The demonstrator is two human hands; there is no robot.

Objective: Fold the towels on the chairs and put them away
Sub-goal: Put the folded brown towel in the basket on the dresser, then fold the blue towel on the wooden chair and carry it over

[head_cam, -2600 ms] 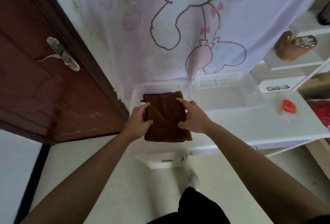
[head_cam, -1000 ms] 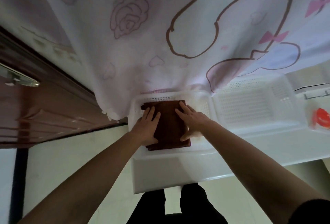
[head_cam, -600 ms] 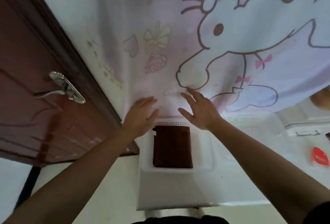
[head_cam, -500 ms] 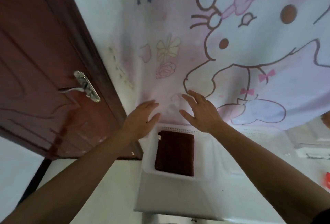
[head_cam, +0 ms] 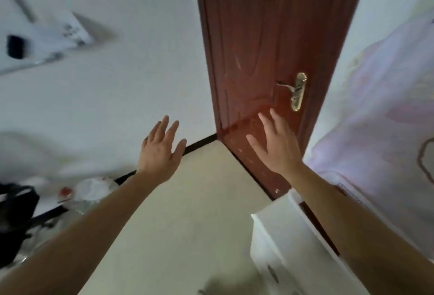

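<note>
No towel and no chair shows in the head view now. My left hand is raised in mid-air with its fingers straight and spread, holding nothing, in front of the white wall. My right hand is likewise lifted and empty, its fingers straight, in front of the dark red door. The brown towel and its white basket are out of sight.
A white cabinet stands at the lower right by the door. A pink printed cloth hangs on the right. A black bag and white plastic bag lie on the floor at left. Beige floor spreads between.
My view has swung left, away from the basket with the brown towel toward the door and wall. Both hands left the towel and stay raised, empty.
</note>
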